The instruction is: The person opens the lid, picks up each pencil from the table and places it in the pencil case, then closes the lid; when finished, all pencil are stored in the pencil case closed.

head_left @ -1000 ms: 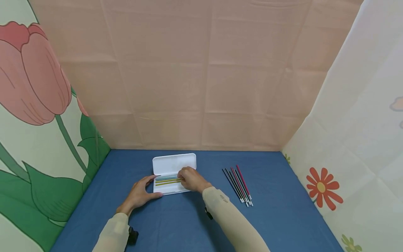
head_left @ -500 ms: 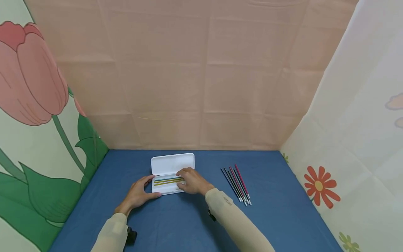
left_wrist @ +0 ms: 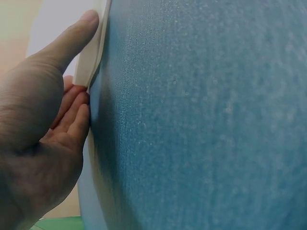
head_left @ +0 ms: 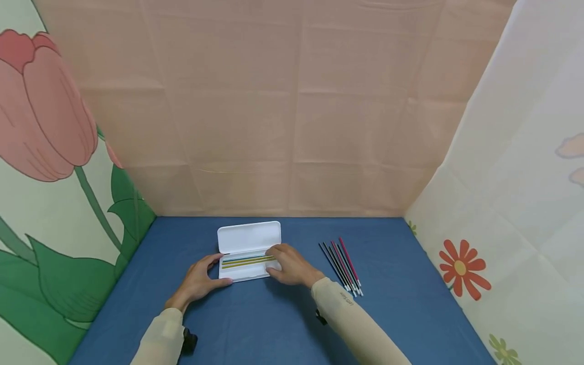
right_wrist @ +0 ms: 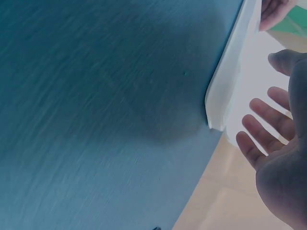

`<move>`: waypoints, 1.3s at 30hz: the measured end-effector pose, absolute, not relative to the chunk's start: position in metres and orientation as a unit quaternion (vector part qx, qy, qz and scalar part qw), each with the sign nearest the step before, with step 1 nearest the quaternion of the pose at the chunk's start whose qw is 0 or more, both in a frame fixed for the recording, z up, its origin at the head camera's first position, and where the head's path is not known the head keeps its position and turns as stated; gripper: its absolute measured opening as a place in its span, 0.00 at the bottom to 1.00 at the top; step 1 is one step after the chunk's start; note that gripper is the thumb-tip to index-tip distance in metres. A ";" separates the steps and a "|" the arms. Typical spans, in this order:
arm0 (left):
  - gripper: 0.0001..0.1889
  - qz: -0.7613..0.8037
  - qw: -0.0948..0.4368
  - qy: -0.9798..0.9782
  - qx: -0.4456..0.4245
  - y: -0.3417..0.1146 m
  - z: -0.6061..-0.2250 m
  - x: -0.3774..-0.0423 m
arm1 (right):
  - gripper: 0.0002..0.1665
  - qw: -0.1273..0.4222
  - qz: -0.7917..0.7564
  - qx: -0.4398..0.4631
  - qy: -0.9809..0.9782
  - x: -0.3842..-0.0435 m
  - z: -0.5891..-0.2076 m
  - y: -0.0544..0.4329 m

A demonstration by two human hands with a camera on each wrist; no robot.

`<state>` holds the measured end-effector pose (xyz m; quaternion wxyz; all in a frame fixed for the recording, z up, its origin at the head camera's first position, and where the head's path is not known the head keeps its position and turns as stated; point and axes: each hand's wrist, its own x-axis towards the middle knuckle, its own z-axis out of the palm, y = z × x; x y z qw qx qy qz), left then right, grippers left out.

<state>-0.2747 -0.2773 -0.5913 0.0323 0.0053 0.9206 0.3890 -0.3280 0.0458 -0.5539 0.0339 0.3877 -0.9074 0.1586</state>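
Observation:
A white hinged pencil case (head_left: 249, 237) lies on the blue cloth with its lid raised. Several slim pencils (head_left: 244, 262), yellow and bluish, lie side by side in its base. My left hand (head_left: 197, 281) holds the case's left end, thumb along the front edge and fingers round the far side; the left wrist view shows the thumb against the case wall (left_wrist: 91, 62). Over the right end hovers my right hand (head_left: 294, 264), covering the pencils' right tips in the head view. Its fingers (right_wrist: 264, 136) are loosely spread in the right wrist view, with nothing between them.
Several more pencils (head_left: 339, 266), dark and red with white ends, lie in a loose bundle right of the case. A beige cloth backdrop (head_left: 292, 126) rises behind the table, with flower-printed sheets (head_left: 502, 203) at both sides.
My right hand has let go of the pencils in the case, its fingers have opened, and it has drawn back to the right. The left hand keeps its hold on the case.

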 end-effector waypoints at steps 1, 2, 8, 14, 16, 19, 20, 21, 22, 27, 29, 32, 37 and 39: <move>0.56 0.386 0.031 0.922 0.007 -0.277 -0.592 -0.275 | 0.27 0.035 0.162 0.386 -0.907 -0.328 -0.553 0.049; 0.56 0.384 0.030 0.923 0.007 -0.277 -0.592 -0.275 | 0.27 0.035 0.165 0.385 -0.907 -0.327 -0.553 0.052; 0.56 0.377 0.027 0.926 0.008 -0.276 -0.594 -0.275 | 0.28 0.040 0.173 0.378 -0.908 -0.324 -0.551 0.070; 0.56 0.375 0.029 0.927 0.003 -0.275 -0.592 -0.275 | 0.28 0.044 0.185 0.367 -0.910 -0.317 -0.550 0.091; 0.57 0.374 0.030 0.927 0.002 -0.275 -0.592 -0.275 | 0.29 0.039 0.187 0.360 -0.913 -0.315 -0.550 0.098; 0.57 0.373 0.030 0.927 -0.001 -0.274 -0.591 -0.275 | 0.29 0.040 0.187 0.350 -0.917 -0.310 -0.549 0.109; 0.57 0.372 0.030 0.928 -0.001 -0.274 -0.591 -0.275 | 0.29 0.042 0.186 0.347 -0.918 -0.309 -0.549 0.112; 0.57 0.371 0.030 0.928 -0.002 -0.274 -0.591 -0.275 | 0.29 0.045 0.186 0.346 -0.919 -0.308 -0.549 0.116; 0.57 0.371 0.030 0.928 -0.002 -0.274 -0.591 -0.275 | 0.29 0.048 0.185 0.344 -0.919 -0.307 -0.550 0.121; 0.57 0.373 0.031 0.927 -0.003 -0.274 -0.593 -0.276 | 0.28 0.062 0.181 0.333 -0.923 -0.305 -0.556 0.141; 0.57 0.375 0.030 0.927 -0.003 -0.274 -0.593 -0.276 | 0.28 0.064 0.184 0.327 -0.925 -0.304 -0.558 0.148; 0.57 0.374 0.028 0.927 0.000 -0.275 -0.593 -0.276 | 0.28 0.061 0.197 0.313 -0.927 -0.302 -0.561 0.158; 0.57 0.375 0.029 0.927 0.000 -0.275 -0.593 -0.276 | 0.27 0.052 0.212 0.290 -0.932 -0.299 -0.564 0.173; 0.57 0.375 0.031 0.927 -0.002 -0.274 -0.593 -0.276 | 0.27 0.049 0.214 0.280 -0.935 -0.298 -0.565 0.178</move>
